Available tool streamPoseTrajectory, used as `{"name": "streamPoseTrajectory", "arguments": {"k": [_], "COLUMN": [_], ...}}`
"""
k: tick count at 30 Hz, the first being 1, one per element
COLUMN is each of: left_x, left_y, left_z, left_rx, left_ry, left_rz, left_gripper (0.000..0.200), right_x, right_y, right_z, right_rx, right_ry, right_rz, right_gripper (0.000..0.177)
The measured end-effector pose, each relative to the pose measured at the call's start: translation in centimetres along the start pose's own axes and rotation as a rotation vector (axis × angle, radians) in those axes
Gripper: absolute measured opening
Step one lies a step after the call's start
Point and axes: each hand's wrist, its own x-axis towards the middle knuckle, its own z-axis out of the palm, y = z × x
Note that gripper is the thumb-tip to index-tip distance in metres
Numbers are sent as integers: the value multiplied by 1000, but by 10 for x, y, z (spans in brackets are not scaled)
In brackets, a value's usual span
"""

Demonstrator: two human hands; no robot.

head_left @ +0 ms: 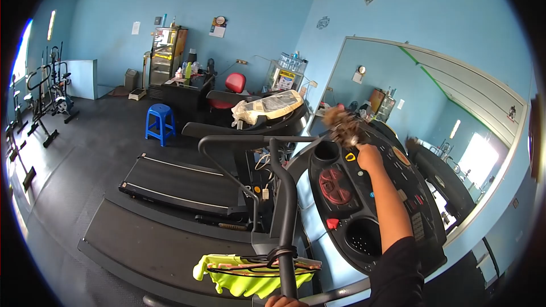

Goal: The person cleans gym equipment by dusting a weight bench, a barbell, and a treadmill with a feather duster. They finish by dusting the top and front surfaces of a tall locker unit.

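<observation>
Evidently for reach, the right hand (369, 156) is closed round a duster (343, 125), its blurred head over the console's (364, 216) upper end; the left hand (283, 302), at the bottom edge, meets the rail (284, 204), grip unclear.

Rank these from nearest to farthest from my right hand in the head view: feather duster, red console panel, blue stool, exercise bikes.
1. feather duster, held in the right hand.
2. red console panel, just lower left.
3. blue stool, left on the floor.
4. exercise bikes, far left.
</observation>
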Motion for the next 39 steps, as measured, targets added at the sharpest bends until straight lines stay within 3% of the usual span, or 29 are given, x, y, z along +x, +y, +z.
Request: {"name": "streamPoseTrajectory", "arguments": {"k": [3, 4, 7, 9, 13, 15, 16, 17, 19, 21, 23, 26, 29, 32, 34, 39], "left_x": [1, 1, 2, 3, 4, 2, 1, 0, 0, -3, -5, -5, -3, -2, -4, -3], "left_y": [-1, 0, 0, 0, 2, 3, 2, 3, 6, 5, 0, -3, 1, 1, 5, -3], "left_z": [-1, -3, -5, -7, -10, -13, -13, -12, -13, -8, 1, 2, -4, -5, -4, 3], "left_rx": [26, 30, 33, 22, -14, -6, -28, -51, -87, -105, -29, -66, -117, -168, -131, -44], "left_ry": [14, 8, 22, 37, 87, 55, 56, 60, 55, 48, 77, 109, 108, 77, 76, 64], "left_rz": [12, 13, 24, 22, 50, 61, 59, 57, 50, 45, 60, 67, 20, -20, -2, 23], "left_gripper": [43, 42, 39, 37, 36, 38, 39, 39, 40, 40, 39, 38, 34, 31, 30, 34], "right_x": [6, 8, 22, 26, 21, 11, 2, -9, -35, -41, -48, -69, -70, -81, -69, -32], "right_y": [-11, -19, -36, -45, -56, -47, -38, -39, -44, -35, -30, -70, -66, -83, -79, -115], "right_z": [-6, 1, 0, -18, -27, -29, -34, -37, -39, -20, -9, -9, 0, -16, -4, -46], "right_rx": [51, -3, -68, 22, -127, -156, 19, 12, -134, -27, 131, -43, 151, 44, 19, -122], "right_ry": [-80, 50, -12, -61, -29, -169, -177, -181, 15, -62, -151, 16, -151, -58, -80, -139], "right_rz": [68, 82, 103, 6, 108, -53, -41, -33, 26, -112, -121, 124, -35, 112, 122, 118], "right_gripper": [30, 28, 27, 25, 26, 25, 24, 24, 39, 41, 41, 41, 43, 43, 42, 33]}}
